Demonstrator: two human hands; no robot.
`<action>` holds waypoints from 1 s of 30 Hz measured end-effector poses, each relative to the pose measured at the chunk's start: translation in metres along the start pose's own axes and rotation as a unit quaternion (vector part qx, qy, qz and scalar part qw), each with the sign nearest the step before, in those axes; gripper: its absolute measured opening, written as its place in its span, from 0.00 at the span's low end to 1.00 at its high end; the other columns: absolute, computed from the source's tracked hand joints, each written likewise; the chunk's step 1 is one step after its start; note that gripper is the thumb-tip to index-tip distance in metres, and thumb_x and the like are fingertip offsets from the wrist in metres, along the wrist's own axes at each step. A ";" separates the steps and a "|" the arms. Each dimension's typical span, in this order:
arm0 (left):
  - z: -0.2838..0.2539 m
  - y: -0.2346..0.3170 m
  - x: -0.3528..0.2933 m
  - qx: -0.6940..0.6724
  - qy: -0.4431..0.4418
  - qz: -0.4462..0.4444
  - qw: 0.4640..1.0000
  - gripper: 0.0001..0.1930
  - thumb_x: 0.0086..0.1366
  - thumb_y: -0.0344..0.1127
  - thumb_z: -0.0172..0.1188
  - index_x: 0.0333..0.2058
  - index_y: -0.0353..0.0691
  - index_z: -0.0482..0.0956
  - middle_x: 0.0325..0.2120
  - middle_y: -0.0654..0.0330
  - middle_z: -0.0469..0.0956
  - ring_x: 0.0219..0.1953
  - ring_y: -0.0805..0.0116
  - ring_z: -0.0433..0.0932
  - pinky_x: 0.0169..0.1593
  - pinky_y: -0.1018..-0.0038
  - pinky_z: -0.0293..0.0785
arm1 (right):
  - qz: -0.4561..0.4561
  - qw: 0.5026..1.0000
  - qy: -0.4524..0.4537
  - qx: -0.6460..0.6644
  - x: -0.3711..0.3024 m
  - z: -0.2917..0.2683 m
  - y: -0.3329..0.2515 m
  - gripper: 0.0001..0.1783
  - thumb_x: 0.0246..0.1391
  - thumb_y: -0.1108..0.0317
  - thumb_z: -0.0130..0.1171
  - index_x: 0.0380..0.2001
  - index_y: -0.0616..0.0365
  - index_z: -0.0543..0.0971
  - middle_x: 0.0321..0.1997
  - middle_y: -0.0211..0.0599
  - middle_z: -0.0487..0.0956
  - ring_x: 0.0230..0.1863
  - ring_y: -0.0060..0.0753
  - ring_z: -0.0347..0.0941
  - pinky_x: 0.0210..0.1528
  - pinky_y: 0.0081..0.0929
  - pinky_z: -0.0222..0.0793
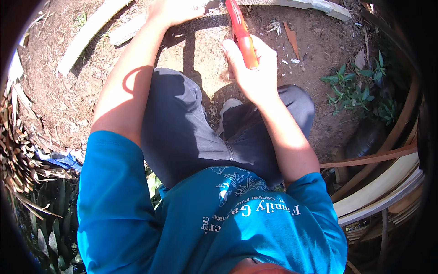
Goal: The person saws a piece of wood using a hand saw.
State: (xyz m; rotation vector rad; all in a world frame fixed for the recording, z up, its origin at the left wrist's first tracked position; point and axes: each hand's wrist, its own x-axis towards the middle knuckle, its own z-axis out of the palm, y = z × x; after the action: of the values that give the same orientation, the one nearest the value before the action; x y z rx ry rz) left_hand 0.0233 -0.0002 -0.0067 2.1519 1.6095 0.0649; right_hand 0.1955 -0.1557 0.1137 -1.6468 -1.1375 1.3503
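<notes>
My right hand [256, 68] is closed around the red handle [240, 34] of a tool, thumb along its left side. The tool's working end runs past the upper edge, so its kind does not show. At the top, my left hand [178, 11] is closed on a pale length of wood [315, 4], which emerges on the right and curves along the upper edge. Strong sunlight washes out these fingers, and the frame cuts off part of the hand. A similar pale piece [127, 31] comes out from beneath my left forearm.
Another pale wood strip [89, 36] lies on the bare soil [50, 91] at upper left. A leafy green plant [358, 86] grows at right, above stacked curved wood strips [383, 187]. An orange-brown sliver [291, 40] and white chips lie beyond my right knee. Blue plastic [64, 159] is at left.
</notes>
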 end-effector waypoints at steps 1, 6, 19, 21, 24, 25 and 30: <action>0.003 0.000 0.001 -0.003 0.000 0.000 1.000 0.16 0.65 0.51 0.55 0.38 0.47 0.85 0.35 0.52 0.84 0.39 0.51 0.82 0.45 0.54 0.78 | -0.027 0.999 0.010 -0.018 -0.003 0.000 0.006 0.11 0.62 0.64 0.66 0.32 0.60 0.79 0.22 0.28 0.78 0.25 0.17 0.75 0.27 0.21 0.70; 0.018 -0.009 0.000 -0.008 -0.002 0.007 1.000 0.16 0.65 0.51 0.56 0.36 0.47 0.85 0.34 0.52 0.84 0.38 0.51 0.82 0.44 0.55 0.78 | 0.035 0.998 0.050 -0.003 0.007 0.002 -0.041 0.13 0.63 0.63 0.65 0.28 0.59 0.77 0.20 0.27 0.76 0.23 0.18 0.73 0.27 0.22 0.69; 0.010 -0.006 -0.016 -0.022 0.099 0.026 0.994 0.14 0.62 0.50 0.59 0.35 0.49 0.84 0.33 0.55 0.84 0.36 0.52 0.83 0.42 0.58 0.80 | 0.117 0.990 0.049 -0.056 -0.099 -0.041 -0.121 0.10 0.60 0.74 0.64 0.25 0.61 0.76 0.17 0.27 0.73 0.20 0.15 0.68 0.22 0.21 0.62; 0.008 -0.006 -0.018 0.024 0.038 0.001 0.999 0.16 0.64 0.52 0.58 0.41 0.49 0.82 0.38 0.56 0.85 0.41 0.53 0.83 0.46 0.58 0.80 | 0.143 0.987 0.061 -0.034 -0.090 -0.035 -0.124 0.10 0.60 0.74 0.64 0.25 0.61 0.76 0.18 0.28 0.73 0.20 0.16 0.68 0.23 0.21 0.63; 0.000 0.001 -0.014 0.083 -0.050 -0.030 0.995 0.21 0.65 0.54 0.57 0.50 0.49 0.78 0.45 0.56 0.85 0.47 0.55 0.85 0.51 0.59 0.81 | 0.098 0.991 0.049 -0.073 -0.015 -0.006 -0.092 0.09 0.61 0.70 0.64 0.28 0.61 0.76 0.20 0.28 0.74 0.23 0.17 0.69 0.26 0.24 0.65; -0.013 0.012 -0.010 0.073 -0.111 -0.053 0.990 0.25 0.65 0.59 0.56 0.53 0.51 0.79 0.49 0.60 0.84 0.51 0.58 0.83 0.55 0.60 0.79 | 0.089 0.990 0.058 -0.097 -0.012 -0.001 -0.088 0.09 0.61 0.70 0.63 0.29 0.61 0.76 0.20 0.28 0.74 0.23 0.17 0.68 0.26 0.24 0.65; -0.021 0.002 -0.014 0.056 -0.108 -0.054 0.991 0.24 0.66 0.58 0.57 0.54 0.51 0.76 0.48 0.59 0.84 0.51 0.57 0.83 0.54 0.61 0.80 | 0.122 0.989 0.025 -0.078 -0.088 -0.026 -0.121 0.07 0.62 0.72 0.62 0.30 0.62 0.78 0.21 0.25 0.74 0.24 0.11 0.66 0.26 0.18 0.62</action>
State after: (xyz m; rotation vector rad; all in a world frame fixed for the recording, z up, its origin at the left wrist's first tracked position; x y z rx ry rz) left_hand 0.0145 -0.0067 0.0156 2.0685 1.6312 -0.2901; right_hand 0.1924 -0.1941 0.2602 -1.9750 -1.0626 1.3897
